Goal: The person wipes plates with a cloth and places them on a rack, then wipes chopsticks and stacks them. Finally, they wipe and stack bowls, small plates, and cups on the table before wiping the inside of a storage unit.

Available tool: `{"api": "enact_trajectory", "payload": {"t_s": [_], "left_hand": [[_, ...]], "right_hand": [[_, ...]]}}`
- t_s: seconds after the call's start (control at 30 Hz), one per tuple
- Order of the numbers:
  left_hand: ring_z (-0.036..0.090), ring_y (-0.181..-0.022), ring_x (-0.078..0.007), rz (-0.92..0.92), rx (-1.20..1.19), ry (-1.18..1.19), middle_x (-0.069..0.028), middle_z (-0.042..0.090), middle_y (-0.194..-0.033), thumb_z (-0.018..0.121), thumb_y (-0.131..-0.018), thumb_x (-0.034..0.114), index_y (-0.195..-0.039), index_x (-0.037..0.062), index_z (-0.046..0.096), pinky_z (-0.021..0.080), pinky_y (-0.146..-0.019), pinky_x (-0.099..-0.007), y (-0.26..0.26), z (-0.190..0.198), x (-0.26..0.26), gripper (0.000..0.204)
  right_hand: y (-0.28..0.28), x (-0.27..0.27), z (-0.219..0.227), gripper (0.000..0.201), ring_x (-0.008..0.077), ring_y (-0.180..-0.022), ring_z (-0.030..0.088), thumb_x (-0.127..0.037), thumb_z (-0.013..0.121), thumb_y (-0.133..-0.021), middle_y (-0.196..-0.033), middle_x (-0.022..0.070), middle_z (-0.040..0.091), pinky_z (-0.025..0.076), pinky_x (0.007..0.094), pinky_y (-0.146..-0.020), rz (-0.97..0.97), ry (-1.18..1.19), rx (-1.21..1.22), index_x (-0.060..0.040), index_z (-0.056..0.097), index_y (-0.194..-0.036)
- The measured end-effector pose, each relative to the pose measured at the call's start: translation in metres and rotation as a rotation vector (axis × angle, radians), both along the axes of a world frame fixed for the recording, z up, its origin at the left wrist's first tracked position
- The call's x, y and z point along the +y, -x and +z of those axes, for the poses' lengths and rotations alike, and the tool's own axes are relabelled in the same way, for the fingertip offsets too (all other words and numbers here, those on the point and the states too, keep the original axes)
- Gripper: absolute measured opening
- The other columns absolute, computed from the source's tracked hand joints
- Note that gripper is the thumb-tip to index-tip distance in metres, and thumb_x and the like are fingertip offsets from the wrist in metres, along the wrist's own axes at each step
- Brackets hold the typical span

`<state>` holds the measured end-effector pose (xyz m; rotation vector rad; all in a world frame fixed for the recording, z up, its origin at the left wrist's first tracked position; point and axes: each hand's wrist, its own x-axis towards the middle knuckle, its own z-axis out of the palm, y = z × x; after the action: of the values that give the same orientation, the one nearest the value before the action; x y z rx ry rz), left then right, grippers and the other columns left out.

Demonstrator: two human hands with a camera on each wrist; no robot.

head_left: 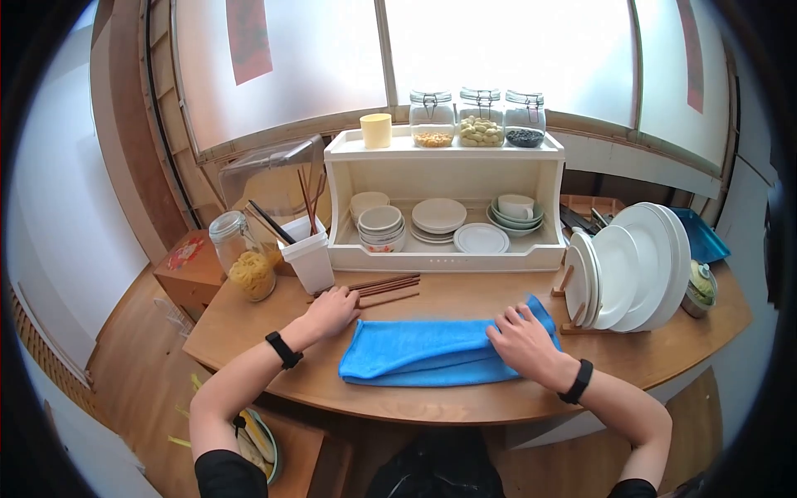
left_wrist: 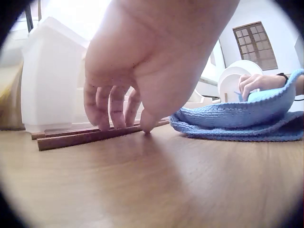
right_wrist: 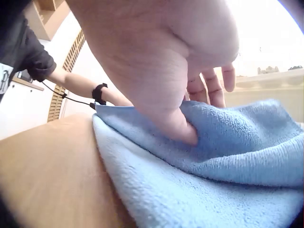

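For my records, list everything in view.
Cloth: one, blue, front
Chopsticks: several, brown, table left
Holder: one, white, left of shelf
Utensils: several, brown and black, in holder
Pasta jar: one, clear, left
Bin: one, clear, behind holder
Shelf: one, white, table back
Small jars: three, clear, shelf top
Tumbler: one, yellow, shelf top
Bowls: several, white and green, shelf
Cup: one, white, shelf
Plates: many, white, shelf and rack
Rack: one, brown, right
Tray: one, blue, behind rack
Metal bowl: one, grey, right
Tub: one, green, lower left
Cabinet: one, brown, left
Table: one, brown, centre
Window: one, whitish, back
Wristbands: two, black, wrists
Left hand: one, on chopsticks
Right hand: one, on cloth
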<state>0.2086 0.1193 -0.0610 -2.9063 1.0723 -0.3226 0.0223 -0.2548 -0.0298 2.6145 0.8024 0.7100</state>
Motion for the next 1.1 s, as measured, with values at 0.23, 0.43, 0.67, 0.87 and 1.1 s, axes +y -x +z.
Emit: {"api": "enact_trajectory", "payload": {"t_s": [0.23,0.43,0.67,0.87,1.1], "left_hand": [[0.064,-0.099,-0.0381,-0.11,0.058,-0.042,-0.0193,0.065,-0.102,0.057,-0.098,0.02,-0.106,-0.0009,0.054,0.052,-0.087,-0.047,0.005,0.002,0.02,0.022],[0.068,-0.092,-0.0383,-0.051,0.075,0.354,-0.0206,0.068,-0.098,0.053,-0.098,0.009,-0.103,-0.0015,0.048,0.055,-0.075,-0.0465,0.038,0.054,-0.003,0.013],[0.061,-0.104,-0.0417,-0.386,0.321,0.159,-0.0228,0.06,-0.113,0.064,-0.095,0.025,-0.128,0.0013,0.05,0.052,-0.089,-0.048,0.102,0.029,-0.066,0.043],[0.054,-0.116,-0.0411,-0.426,0.298,0.007,-0.0219,0.054,-0.126,0.065,-0.095,0.037,-0.138,0.0005,0.046,0.049,-0.096,-0.0483,0.129,0.024,-0.055,0.06],[0.048,-0.135,-0.0383,-0.388,0.237,-0.034,-0.0233,0.046,-0.148,0.064,-0.096,0.036,-0.144,-0.0009,0.043,0.044,-0.108,-0.0448,0.147,0.023,-0.017,0.064]], "right_hand": [[0.07,-0.027,0.027,0.028,0.0301,-0.098,0.062,-0.018,0.073,-0.079,-0.1,0.0131,0.065,0.051,0.04,-0.089,-0.121,-0.159,0.473,-0.0061,0.064,-0.103],[0.068,-0.077,0.014,0.044,0.035,-0.108,0.065,-0.021,0.074,-0.078,-0.119,0.0133,0.067,0.052,0.0444,-0.093,-0.202,-0.272,0.646,-0.0065,0.062,-0.119],[0.063,-0.053,0.03,0.042,0.0378,-0.1,0.067,-0.022,0.072,-0.078,-0.114,0.0177,0.068,0.055,0.0462,-0.088,-0.404,-0.21,0.799,-0.0049,0.059,-0.114],[0.072,-0.067,0.0,0.036,0.0368,-0.101,0.067,-0.019,0.07,-0.077,-0.123,0.0188,0.065,0.056,0.0463,-0.084,-0.241,-0.223,0.571,-0.0041,0.059,-0.108],[0.07,-0.062,0.003,0.033,0.038,-0.099,0.068,-0.021,0.07,-0.08,-0.122,0.0183,0.066,0.057,0.0467,-0.083,-0.219,-0.253,0.531,-0.0044,0.06,-0.107]]}}
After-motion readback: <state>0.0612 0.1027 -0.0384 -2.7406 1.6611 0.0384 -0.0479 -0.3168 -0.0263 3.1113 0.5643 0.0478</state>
